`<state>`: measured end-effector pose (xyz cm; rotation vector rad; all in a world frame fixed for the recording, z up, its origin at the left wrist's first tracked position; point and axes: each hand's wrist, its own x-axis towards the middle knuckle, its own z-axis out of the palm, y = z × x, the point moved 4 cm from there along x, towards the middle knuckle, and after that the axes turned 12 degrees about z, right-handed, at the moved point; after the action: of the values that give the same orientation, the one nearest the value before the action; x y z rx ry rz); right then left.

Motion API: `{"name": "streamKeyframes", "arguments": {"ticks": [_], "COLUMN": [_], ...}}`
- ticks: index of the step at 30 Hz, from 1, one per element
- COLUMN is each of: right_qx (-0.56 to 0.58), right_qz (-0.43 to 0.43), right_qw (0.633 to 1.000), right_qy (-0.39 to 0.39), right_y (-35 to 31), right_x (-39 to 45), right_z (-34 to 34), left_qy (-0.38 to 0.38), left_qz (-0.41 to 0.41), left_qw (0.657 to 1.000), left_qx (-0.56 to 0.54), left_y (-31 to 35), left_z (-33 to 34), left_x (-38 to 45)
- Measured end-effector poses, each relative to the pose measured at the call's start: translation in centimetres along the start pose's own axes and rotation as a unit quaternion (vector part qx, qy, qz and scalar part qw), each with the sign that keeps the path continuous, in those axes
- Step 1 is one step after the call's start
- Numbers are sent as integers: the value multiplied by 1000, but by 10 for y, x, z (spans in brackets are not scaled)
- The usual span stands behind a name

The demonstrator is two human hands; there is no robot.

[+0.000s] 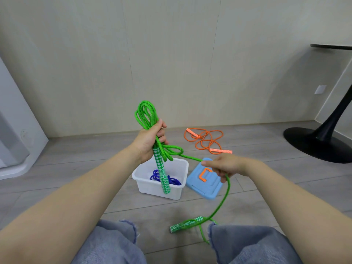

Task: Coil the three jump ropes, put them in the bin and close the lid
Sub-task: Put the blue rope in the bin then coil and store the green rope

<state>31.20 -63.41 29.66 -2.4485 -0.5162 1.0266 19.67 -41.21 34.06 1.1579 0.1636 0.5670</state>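
- The green jump rope (146, 115) is bright green; its handles (162, 172) have a green and white diamond pattern.
- The orange jump rope (204, 139) is orange, with paler orange handles.
- The blue jump rope (155, 175) is dark blue.
- The bin (177, 187) is white.
- The lid (209, 185) is light blue with an orange clip.
- The floor (76, 168) is grey wood pattern.
- The jeans (114, 242) are faded blue.
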Motion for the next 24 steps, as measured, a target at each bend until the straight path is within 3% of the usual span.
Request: {"name": "streamKeyframes", "arguments": {"ticks": [4,10,13,15,17,24], "right_qx": [87,-55,28,90,82,50], "right_qz": [-75,-19,0,-5,-26,-152], "right_qw": [991,997,999,994,989,974], "right_qy": [64,45,37,66,117,160], "right_y": [-14,-10,5,11,7,-62], "right_x": [-1,4,8,4,-5,-18], "right_z": [-13,-9,-13,-20,-24,-20], "left_qy": [53,15,26,35,26,-85], "left_qz": [27,22,53,70,65,16], "left_qw": [995,997,997,996,997,964], "left_qx": [74,77,57,36,34,252], "left_y": [-1,1,12,18,18,-1], "left_z": [-14,-14,-8,-7,-6,2], "left_x": [3,1,2,4,4,-8]}}
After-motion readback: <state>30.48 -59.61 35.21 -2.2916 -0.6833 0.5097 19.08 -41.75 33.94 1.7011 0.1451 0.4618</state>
